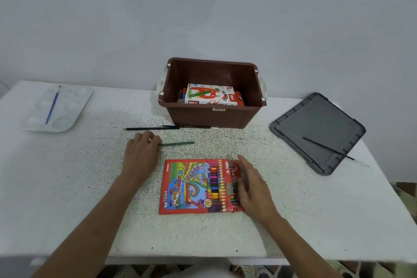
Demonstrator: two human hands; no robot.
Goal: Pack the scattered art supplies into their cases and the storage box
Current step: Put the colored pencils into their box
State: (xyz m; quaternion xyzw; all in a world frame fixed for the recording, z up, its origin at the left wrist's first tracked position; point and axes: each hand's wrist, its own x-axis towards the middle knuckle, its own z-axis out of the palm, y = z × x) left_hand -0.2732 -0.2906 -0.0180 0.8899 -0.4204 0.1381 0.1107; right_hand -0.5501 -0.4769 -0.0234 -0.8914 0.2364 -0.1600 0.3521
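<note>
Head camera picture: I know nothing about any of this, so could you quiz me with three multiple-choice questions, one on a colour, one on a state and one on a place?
1. The storage box is: A white; B brown; C yellow.
2. The storage box is: A open, with its grey lid lying beside it; B shut; C tipped over.
3. The blue paintbrush lies: A in the box; B on the lid; C on the white paint palette.

Answers:
1 B: its walls are brown.
2 A: the oil pastels box shows inside it.
3 C: the brush lies across the palette's wells.
</note>
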